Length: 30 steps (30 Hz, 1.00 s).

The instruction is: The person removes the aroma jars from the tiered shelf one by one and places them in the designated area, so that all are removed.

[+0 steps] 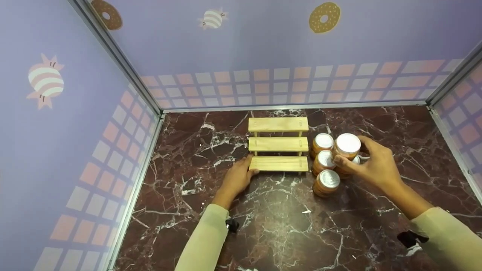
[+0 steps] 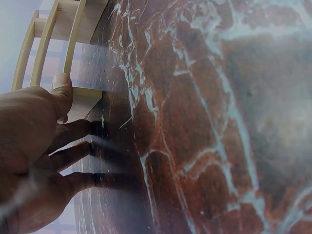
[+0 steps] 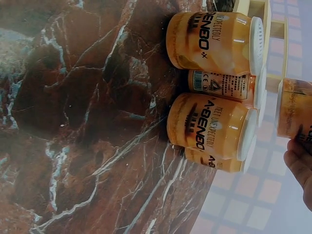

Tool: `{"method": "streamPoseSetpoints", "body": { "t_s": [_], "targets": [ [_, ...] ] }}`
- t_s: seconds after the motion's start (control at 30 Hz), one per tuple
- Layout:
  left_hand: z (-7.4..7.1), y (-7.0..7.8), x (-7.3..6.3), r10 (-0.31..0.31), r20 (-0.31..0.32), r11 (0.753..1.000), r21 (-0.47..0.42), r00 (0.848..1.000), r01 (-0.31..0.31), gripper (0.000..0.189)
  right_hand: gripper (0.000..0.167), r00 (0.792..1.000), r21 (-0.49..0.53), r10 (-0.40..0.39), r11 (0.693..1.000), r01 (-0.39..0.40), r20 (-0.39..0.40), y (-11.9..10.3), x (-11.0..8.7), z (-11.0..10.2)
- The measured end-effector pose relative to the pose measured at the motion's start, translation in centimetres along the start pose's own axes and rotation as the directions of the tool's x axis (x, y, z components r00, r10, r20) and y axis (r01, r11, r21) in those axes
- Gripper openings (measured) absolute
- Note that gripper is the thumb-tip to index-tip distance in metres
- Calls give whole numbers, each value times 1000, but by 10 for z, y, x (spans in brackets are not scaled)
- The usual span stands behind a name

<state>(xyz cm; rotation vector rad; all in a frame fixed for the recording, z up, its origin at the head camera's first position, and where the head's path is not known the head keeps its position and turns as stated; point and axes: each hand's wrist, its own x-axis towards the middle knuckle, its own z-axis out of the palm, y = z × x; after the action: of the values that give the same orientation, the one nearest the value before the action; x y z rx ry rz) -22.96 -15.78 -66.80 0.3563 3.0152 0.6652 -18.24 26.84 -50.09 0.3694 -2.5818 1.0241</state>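
Observation:
A three-step wooden rack (image 1: pixel 278 143) stands on the marble-patterned surface. At the left end of its lowest step my left hand (image 1: pixel 237 175) grips it, the thumb (image 2: pixel 61 87) on the board and the other fingertips down by the tabletop. My right hand (image 1: pixel 378 162) holds an orange jar with a pale lid (image 1: pixel 347 143), lifted above a cluster of similar jars. That held jar (image 3: pixel 295 109) shows only partly in the right wrist view. Several orange jars (image 3: pixel 209 44) stand upright close together, just right of the rack; the nearest jar (image 1: pixel 327 183) is at the front.
Purple walls with printed sweets and tiles enclose the dark red marble surface (image 1: pixel 286 233) at the back (image 1: pixel 263 45), left (image 1: pixel 45 150) and right. A small white scrap (image 1: pixel 306 212) lies in front of the jars.

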Motion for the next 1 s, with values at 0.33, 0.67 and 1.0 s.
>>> {"method": "streamPoseSetpoints", "body": {
  "t_s": [0.33, 0.67, 1.0],
  "targets": [
    [-3, 3, -2, -15, 20, 999, -51, 1000, 16, 76, 72, 998, -43, -46, 998, 44, -47, 6, -13, -5],
    [-3, 2, -3, 1, 14, 998, -55, 1000, 0, 76, 73, 997, -35, -53, 998, 50, -64, 8, -27, -9],
    [0, 0, 1, -13, 15, 1000, -3, 1000, 13, 74, 76, 997, -40, -31, 999, 28, -64, 10, -40, -14]
  ]
}}
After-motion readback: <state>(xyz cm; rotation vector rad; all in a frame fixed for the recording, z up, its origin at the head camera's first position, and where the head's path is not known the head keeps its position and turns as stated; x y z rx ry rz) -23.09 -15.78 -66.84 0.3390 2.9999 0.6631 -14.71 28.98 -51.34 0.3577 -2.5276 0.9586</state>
